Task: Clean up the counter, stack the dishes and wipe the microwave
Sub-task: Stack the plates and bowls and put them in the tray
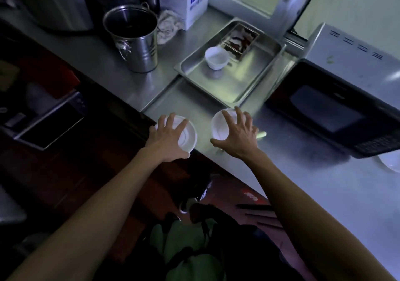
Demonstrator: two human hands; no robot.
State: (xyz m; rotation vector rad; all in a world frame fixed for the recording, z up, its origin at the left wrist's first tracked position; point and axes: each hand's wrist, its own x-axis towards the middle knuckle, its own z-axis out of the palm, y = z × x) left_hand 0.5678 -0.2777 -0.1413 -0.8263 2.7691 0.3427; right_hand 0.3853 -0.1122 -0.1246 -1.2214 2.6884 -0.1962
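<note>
Two white bowls sit near the front edge of the steel counter (303, 172). My left hand (166, 140) grips the left bowl (188, 138) from above, fingers spread over it and thumb hooked on its near rim. My right hand (240, 135) grips the right bowl (218, 127) the same way, thumb on its left side and fingertips over the far rim. A third white bowl (216, 58) stands in a steel tray (238, 101) behind them. The microwave (324, 107), door shut, is to the right.
In the tray lies a small rectangular dish (240, 38) with red scraps. A steel bucket (136, 40), a crumpled cloth (167, 26) and a white box (192, 1) stand at the back left. A white plate (391, 161) shows at the right edge. A green scrap (263, 134) lies by my right hand.
</note>
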